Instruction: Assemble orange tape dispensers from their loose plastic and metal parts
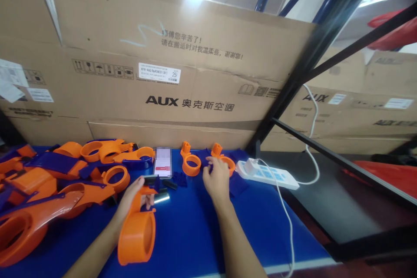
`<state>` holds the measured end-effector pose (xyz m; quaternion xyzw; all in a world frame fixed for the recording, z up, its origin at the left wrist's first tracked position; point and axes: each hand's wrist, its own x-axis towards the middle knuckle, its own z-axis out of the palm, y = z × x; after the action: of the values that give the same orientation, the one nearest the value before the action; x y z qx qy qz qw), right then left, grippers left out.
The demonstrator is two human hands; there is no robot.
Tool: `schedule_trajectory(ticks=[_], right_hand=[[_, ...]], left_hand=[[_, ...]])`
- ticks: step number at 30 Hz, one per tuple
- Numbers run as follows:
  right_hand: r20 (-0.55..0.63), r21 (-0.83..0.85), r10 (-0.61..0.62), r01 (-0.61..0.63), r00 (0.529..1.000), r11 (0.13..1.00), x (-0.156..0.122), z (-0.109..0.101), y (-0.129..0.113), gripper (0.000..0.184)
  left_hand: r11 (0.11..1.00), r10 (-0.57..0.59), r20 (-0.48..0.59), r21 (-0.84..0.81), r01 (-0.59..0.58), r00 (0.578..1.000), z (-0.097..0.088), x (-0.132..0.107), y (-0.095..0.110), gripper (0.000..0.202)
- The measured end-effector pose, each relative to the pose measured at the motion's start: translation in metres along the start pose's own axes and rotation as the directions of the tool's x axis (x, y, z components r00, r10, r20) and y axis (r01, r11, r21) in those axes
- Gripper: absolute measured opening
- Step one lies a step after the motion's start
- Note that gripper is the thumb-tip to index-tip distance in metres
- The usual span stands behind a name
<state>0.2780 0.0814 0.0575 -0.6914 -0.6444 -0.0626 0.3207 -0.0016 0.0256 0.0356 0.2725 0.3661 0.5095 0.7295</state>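
My left hand (132, 195) grips an orange tape dispenser (137, 234), its round ring hanging down and a dark blue piece at its top end. Over the blue tabletop, my right hand (217, 180) reaches forward with curled fingers around a small dark blue plastic part (211, 167), mostly hidden by the fingers. Just beyond that hand stands a second orange dispenser body (217, 150), partly covered by it. Another orange dispenser body (191, 165) rests to its left. Small dark blue parts (180, 178) and a shiny metal strip (162, 198) lie between my hands.
A heap of orange and blue tape dispensers (74, 165) fills the table's left side. A lit phone (163, 161) lies at the back. On the right is a white power strip (269, 174) with a cable (286, 221) trailing forward. Large cardboard (195, 56) stands behind, beside a dark metal frame (293, 78).
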Motion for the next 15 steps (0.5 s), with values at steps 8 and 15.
schedule_trajectory(ticks=[8,15], right_hand=[[-0.136,0.567,-0.411,0.411,0.901,0.714,-0.039,-0.009,-0.051,0.034],[0.025,0.516,-0.577,0.484,0.816,0.707,-0.056,0.007,-0.078,0.027]], left_hand=[[0.981,0.156,-0.058,0.128,-0.147,0.986,0.003,-0.005,-0.016,0.04],[0.946,0.244,0.019,0.216,-0.242,0.97,0.0,0.001,-0.021,0.034]])
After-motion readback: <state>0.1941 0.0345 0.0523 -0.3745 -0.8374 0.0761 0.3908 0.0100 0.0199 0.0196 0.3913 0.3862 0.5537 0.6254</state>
